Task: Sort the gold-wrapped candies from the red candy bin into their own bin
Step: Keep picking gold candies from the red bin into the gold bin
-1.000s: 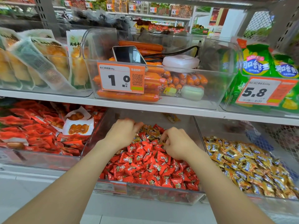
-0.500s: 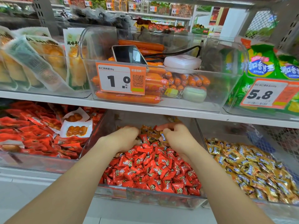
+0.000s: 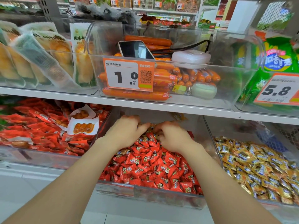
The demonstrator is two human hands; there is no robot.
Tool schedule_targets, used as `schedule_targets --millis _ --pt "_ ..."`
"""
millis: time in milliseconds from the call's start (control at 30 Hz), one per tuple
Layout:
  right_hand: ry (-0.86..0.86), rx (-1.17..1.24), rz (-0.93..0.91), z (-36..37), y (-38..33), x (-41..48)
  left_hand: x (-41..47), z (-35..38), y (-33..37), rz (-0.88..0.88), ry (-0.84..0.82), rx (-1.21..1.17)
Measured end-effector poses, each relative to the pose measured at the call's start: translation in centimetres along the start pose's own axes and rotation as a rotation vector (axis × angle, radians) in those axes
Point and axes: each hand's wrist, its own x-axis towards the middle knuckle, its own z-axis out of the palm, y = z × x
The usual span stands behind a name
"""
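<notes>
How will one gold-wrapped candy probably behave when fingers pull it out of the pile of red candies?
Probably light: each gold-wrapped candy looks tiny beside the right hand. The shiny wrapper seems slippery and crinkly, not stiff. Loosely piled red candies may slide around it.

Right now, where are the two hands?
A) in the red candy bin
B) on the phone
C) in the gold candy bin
A: the left hand and the right hand both reach into the back of the red candy bin, among the red candies.
</notes>
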Motion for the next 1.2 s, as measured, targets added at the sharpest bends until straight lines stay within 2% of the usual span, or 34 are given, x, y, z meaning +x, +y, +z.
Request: schedule_targets --millis 200,333,500,700,800,867,933,1200 --pt "-0.031 0.081 -0.08 0.8 0.2 1.4 1.2 1.0 -1.4 0.037 0.011 -0.011" --pt "0.031 0.138 -0.025 -0.1 0.1 1.0 1.5 1.7 -1.4 0.061 -0.051 0.029" --pt "0.065 0.237 0.113 -1.9 0.7 -0.2 2.0 1.9 -0.8 -0.092 -0.099 0.143" --pt "0.103 0.261 0.118 -2.3 2.2 -1.0 2.2 2.2 0.1 -0.183 -0.134 0.165" --pt "0.031 0.195 0.069 -1.7 2.5 -0.9 1.9 2.4 0.5 -0.152 -0.144 0.227" --pt "-0.074 0.138 0.042 -1.4 2.4 -1.3 1.9 2.5 0.5 -0.151 -0.168 0.217" --pt "-0.093 0.098 0.028 -1.2 2.0 -1.4 2.0 2.6 0.5 -0.149 -0.175 0.189" --pt "-0.183 0.2 0.04 -2.0 1.2 -2.0 2.3 2.7 -0.2 -0.123 -0.176 0.137"
